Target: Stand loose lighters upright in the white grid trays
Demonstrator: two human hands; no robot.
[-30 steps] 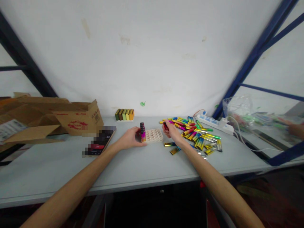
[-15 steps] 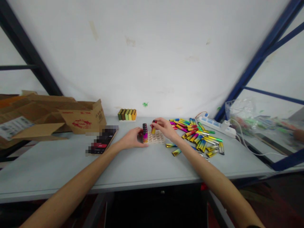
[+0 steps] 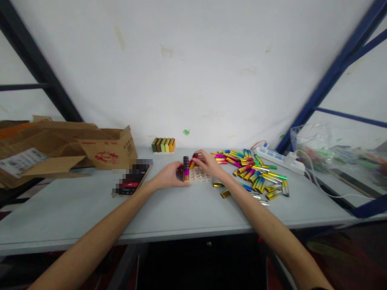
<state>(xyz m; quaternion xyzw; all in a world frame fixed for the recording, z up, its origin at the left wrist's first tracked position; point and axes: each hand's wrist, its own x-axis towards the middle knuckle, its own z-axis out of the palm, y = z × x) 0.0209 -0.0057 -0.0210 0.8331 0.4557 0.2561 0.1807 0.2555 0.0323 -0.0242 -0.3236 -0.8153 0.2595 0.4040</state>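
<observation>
A pale tray with holes [image 3: 202, 175] lies on the table, a row of upright purple and gold lighters [image 3: 186, 171] standing at its left end. My left hand [image 3: 173, 175] is curved around the outer side of that row, thumb in front and fingers behind. Between the thumb and fingers of my right hand [image 3: 206, 163] is a red and yellow lighter [image 3: 193, 162], tilted above the tray just right of the row. Many loose shiny lighters [image 3: 249, 171] in mixed colours lie in a pile to the right.
Behind, by the wall, stands a block of green, brown and yellow lighters [image 3: 163, 145]. Open cardboard boxes [image 3: 111, 151] and a phone [image 3: 133, 179] are on the left. A white power strip [image 3: 279, 158] with a cable and a plastic bag [image 3: 311, 137] are on the right.
The lighter in my right hand has tilted and moved closer to the upright row. My left hand stays around the row. The whole view has shifted slightly.
</observation>
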